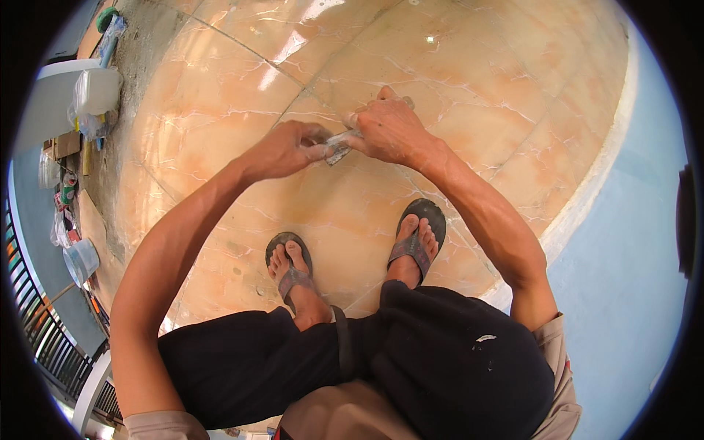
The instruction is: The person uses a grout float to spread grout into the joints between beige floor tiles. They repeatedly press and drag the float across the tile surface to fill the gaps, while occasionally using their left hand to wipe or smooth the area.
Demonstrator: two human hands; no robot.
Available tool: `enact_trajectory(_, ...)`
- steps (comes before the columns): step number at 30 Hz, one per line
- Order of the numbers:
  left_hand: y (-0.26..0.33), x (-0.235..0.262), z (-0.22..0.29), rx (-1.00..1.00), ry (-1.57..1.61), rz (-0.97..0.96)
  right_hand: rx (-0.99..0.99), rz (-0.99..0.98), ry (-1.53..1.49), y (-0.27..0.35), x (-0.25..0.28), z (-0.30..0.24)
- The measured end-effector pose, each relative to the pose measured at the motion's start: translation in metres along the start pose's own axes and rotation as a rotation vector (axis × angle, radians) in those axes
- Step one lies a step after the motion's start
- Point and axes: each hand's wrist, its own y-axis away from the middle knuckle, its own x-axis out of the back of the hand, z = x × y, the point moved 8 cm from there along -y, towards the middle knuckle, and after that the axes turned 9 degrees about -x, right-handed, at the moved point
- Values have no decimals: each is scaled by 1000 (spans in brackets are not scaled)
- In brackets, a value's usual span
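A small flat piece [337, 152], smeared grey and white, is held between my two hands above the tiled floor. My left hand [293, 149] pinches its left end between thumb and curled fingers. From the other side, my right hand [386, 130] is closed on it, with its thumb laid along the piece. Whitish dust or paste coats the fingers of both hands. Much of the piece is covered by my fingers, so its exact kind cannot be made out.
Glossy orange-beige floor tiles [469, 139] spread out under me. My sandalled feet stand below my hands. A light blue wall [623, 242] rises at the right. Along the left edge are a translucent container [97, 92], a clear tub [81, 262], a can [68, 188] and black railings [37, 308].
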Motion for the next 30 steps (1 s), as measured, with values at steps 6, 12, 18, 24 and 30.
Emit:
enact_trajectory(6, -6, -21, -6, 104, 251, -151, 70, 402, -165, 39, 10, 11)
enact_trajectory(12, -27, -15, 14, 28, 422, 31, -599, 763, -1105, 87, 0, 94)
enact_trajectory(18, -49, -41, 36, -37, 359, -167, -532, -10, -1540, 73, -72, 66)
enact_trajectory(24, -50, -38, 28, -93, -95, -105, -587, 12, -1405, 74, -78, 87)
enact_trajectory(30, -31, 14, -16, 61, -817, 74, -924, 773, -990, 94, 4, 315)
